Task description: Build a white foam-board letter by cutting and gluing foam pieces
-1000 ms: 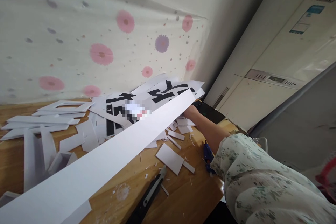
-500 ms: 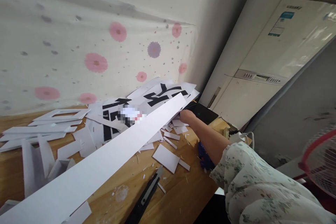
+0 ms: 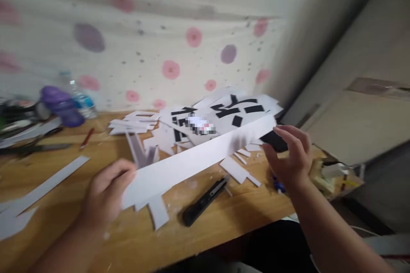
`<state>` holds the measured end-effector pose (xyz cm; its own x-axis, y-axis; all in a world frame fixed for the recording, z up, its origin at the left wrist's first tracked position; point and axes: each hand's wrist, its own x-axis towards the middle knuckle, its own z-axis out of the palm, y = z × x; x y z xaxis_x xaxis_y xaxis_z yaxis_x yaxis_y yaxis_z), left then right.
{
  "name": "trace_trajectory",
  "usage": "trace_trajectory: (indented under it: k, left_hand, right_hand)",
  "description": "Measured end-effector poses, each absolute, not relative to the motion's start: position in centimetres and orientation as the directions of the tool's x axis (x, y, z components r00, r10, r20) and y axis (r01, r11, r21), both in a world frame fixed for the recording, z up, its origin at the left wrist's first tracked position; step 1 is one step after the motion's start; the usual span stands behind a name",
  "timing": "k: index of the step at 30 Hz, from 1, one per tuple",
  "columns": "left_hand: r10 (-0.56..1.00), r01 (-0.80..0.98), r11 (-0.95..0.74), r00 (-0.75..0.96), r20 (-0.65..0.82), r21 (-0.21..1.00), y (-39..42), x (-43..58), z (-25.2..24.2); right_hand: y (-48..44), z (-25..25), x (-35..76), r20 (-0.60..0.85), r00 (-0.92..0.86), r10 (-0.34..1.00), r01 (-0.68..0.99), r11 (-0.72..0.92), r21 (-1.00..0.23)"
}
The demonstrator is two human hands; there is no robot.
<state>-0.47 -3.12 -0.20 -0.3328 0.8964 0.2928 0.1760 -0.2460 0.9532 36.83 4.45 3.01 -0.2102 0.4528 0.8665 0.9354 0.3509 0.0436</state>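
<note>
A long white strip of board or stiff card [image 3: 198, 153] slants across the view above the wooden table. Its left end is pinched between the thumb and fingers of my left hand [image 3: 110, 185]. At the far right end, my right hand [image 3: 290, 151] has thumb and fingers spread apart. One fingertip is at the strip's corner; whether it touches is unclear. Below the strip lies a black utility knife [image 3: 205, 200], blade pointing away to the right. A small white offcut [image 3: 158, 212] rests on the wood near the strip's left part.
Printed sheets with black shapes [image 3: 238, 108] and white scraps cover the table's back. To the left are a purple object [image 3: 64, 106], a plastic bottle [image 3: 85, 102], a red pen-like item [image 3: 87, 137] and another white strip [image 3: 54, 183]. A flowered cloth [image 3: 144, 47] hangs behind.
The view has swung left, and my left hand has come into sight holding the strip's near end. My right hand, previously closed at the far end, now has its fingers spread.
</note>
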Motion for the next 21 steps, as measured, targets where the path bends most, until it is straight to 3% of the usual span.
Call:
trace_trajectory:
  k: [2,5,11,16,21]
  left_hand:
    - [0.905,0.130,-0.284,-0.291,0.311,0.950,-3.0,-0.5,-0.1]
    - [0.938,0.007,-0.269,-0.224,0.264,0.963,-3.3,-0.1,0.2]
    - [0.944,-0.082,-0.298,-0.175,0.281,0.951,-6.7,1.1,1.0]
    - [0.942,-0.329,-0.189,-0.328,0.076,0.925,-8.7,2.7,1.1]
    - [0.877,-0.424,-0.218,-0.480,-0.014,0.879,-9.4,4.1,0.5]
  right_hand:
    - [2.8,3.3,34.2,0.795,-0.498,0.346,0.771,0.596,0.224]
    - [1.2,3.4,30.8,0.647,-0.679,0.349,0.652,0.692,0.311]
    - [0.1,3.3,29.4,0.593,-0.725,0.350,0.587,0.765,0.266]
    - [0.1,3.0,29.7,0.613,-0.725,0.313,0.594,0.735,0.327]
    - [-0.1,2.3,29.4,0.612,-0.730,0.304,0.563,0.775,0.286]
